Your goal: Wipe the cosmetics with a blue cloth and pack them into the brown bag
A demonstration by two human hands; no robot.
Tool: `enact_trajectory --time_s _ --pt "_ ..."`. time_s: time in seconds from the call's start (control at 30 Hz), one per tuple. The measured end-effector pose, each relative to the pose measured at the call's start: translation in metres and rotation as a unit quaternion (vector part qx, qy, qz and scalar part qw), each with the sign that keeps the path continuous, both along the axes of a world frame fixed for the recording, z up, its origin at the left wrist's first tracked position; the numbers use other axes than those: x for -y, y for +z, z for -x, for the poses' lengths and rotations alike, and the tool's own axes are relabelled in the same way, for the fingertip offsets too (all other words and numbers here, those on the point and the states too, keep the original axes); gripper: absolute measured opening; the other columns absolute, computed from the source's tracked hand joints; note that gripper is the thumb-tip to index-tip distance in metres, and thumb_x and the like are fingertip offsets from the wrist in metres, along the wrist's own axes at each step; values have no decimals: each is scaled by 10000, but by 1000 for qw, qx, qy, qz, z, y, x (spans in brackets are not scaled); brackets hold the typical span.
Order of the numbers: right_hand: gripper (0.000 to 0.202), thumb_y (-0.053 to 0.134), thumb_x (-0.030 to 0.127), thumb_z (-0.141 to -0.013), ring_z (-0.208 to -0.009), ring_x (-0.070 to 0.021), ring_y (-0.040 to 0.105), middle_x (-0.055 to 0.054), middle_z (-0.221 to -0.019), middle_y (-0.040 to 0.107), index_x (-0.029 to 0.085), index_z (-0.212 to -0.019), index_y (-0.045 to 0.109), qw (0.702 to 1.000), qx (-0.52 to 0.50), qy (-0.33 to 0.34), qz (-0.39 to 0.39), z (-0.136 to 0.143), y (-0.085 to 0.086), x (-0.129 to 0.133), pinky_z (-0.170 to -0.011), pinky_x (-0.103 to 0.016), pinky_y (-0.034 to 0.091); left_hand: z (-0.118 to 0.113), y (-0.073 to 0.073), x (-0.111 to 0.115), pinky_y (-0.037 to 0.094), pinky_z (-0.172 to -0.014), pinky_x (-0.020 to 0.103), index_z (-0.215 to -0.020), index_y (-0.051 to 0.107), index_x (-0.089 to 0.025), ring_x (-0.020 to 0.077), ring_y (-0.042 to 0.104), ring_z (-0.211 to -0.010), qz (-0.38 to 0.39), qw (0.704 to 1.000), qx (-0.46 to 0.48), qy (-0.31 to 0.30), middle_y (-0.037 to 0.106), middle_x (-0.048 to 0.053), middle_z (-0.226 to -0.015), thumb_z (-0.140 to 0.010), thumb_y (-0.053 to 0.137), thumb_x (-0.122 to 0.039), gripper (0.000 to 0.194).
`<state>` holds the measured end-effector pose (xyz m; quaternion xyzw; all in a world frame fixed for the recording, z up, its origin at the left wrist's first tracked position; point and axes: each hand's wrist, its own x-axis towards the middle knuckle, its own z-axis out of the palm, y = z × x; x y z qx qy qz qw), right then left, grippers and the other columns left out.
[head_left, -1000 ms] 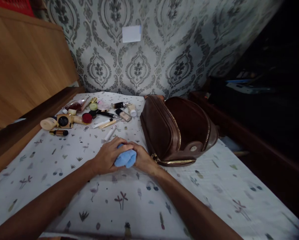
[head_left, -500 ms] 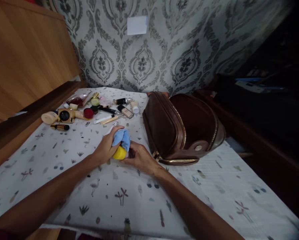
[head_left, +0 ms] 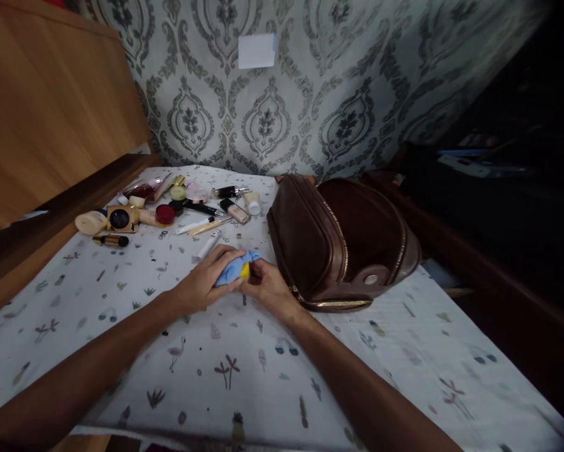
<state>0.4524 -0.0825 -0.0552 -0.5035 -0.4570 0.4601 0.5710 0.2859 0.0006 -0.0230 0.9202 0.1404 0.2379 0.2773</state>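
My left hand (head_left: 203,281) is closed round a crumpled blue cloth (head_left: 232,270), which lies against a small yellow item (head_left: 245,270). My right hand (head_left: 269,287) pinches the right end of that yellow item, and its fingertips nearly meet those of the left. Fingers and cloth hide most of the item. Just beyond the left hand a white tube (head_left: 210,243) lies on the patterned cloth of the table (head_left: 206,370). To the right of both hands stands a brown leather bag (head_left: 305,242) with its zipped top open.
Several cosmetics lie at the back left, among them a red round pot (head_left: 165,215), a gold compact (head_left: 122,218) and a foundation bottle (head_left: 235,211). A wooden panel (head_left: 60,100) rises at the left; a patterned wall (head_left: 301,94) is behind.
The blue cloth has turned and now covers more of the yellow item. My left hand has rolled over it, palm lower. The white tube beyond the hand shows more fully.
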Motion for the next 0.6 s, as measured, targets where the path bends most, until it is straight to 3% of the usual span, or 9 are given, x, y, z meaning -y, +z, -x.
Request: enact_trajectory --time_s 0.13,0.23,0.33,0.4,0.5,0.6 --pt "445 868 341 -579 -918 -182 619 -22 -954 681 183 -918 627 1000 4 12 -8 -1 2 1 -836 -316 495 -2 -6 2 496 -945 396 -1324 484 -199 248 585 -1085 -14 999 -19 49 557 113 -1172 -978 456 -441 424" --pt "447 875 327 -581 -943 -179 622 -13 -965 687 186 -938 646 1000 -10 19 -9 -1 5 1 -858 -310 496 -3 -3 2 508 -840 367 -1095 528 -197 226 608 -931 6 995 -7 97 599 66 -1001 -959 468 -495 333" --pt "486 901 309 -544 -957 -192 641 -14 -974 705 190 -943 650 998 -54 30 6 1 8 3 -888 -326 499 -2 4 4 478 -690 316 -910 463 -222 176 561 -699 55 985 18 162 545 -17 -745 -958 446 -519 302" --pt "516 913 306 -528 -955 -204 659 -18 -979 718 196 -956 647 994 -101 32 22 3 11 4 -914 -349 504 -2 7 5 455 -644 293 -876 442 -229 155 523 -631 87 980 49 173 500 -44 -664 -972 402 -524 313" --pt "563 914 309 -542 -932 -198 675 -26 -996 727 205 -1019 633 980 -194 7 40 6 16 5 -937 -362 507 -3 7 7 479 -698 297 -956 506 -212 160 563 -706 102 980 78 151 577 -13 -745 -992 350 -523 350" --pt "565 918 309 -556 -905 -161 670 -6 -986 714 222 -1022 609 958 -283 -19 32 9 19 7 -896 -309 518 -4 1 10 505 -895 358 -1200 523 -198 211 622 -988 74 990 68 103 656 69 -1070 -988 397 -504 393"
